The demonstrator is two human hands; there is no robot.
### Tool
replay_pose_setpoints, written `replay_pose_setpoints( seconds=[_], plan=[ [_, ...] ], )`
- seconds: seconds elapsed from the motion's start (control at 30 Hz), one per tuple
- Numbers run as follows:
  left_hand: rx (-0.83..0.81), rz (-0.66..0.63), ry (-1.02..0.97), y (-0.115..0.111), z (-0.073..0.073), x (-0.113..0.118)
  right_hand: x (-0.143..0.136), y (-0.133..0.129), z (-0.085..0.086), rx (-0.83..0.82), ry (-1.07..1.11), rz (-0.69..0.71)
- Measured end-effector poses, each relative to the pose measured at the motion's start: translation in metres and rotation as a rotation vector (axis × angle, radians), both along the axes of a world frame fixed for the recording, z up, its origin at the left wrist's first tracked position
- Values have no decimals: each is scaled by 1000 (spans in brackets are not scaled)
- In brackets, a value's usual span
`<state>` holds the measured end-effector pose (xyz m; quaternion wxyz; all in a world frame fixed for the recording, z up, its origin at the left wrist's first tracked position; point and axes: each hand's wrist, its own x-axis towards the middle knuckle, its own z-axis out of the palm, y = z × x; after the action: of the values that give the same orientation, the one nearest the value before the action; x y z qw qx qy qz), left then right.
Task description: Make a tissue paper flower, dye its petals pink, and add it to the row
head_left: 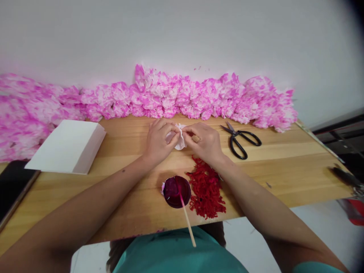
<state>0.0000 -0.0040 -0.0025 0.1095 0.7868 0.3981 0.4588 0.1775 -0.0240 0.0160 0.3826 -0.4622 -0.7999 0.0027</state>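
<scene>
Both your left hand (160, 138) and right hand (207, 139) pinch the white paper (180, 143) at the fingertips, above the table (127, 212), beyond the dye cup (172, 205). Uneven pull could tear it. Stick (188, 223) overhangs the table edge; if your shirt (176, 252) snags it, the dye cup may tip and soak the red strands (207, 191).

Pretty plain room tbh: bare pale grey wall (182, 34), wooden table (273, 174) with streaky light-brown grain, whitish floor (313, 227) underneath, blackish barred frame (338, 138) off right. Lighting's soft and kinda even.
</scene>
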Motion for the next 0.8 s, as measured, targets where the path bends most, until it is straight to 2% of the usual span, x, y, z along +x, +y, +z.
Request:
replay_pose_setpoints(
  seconds=[0.2,0.4,0.8],
  plan=[
    [-55,13,-27,1,-1,0,1,1,0,-29,30,-10],
    [-32,-2,-21,0,0,0,1,2,-3,-16,27,34],
    [-46,5,-2,0,1,0,0,1,0,-16,7,-15]
  ],
)
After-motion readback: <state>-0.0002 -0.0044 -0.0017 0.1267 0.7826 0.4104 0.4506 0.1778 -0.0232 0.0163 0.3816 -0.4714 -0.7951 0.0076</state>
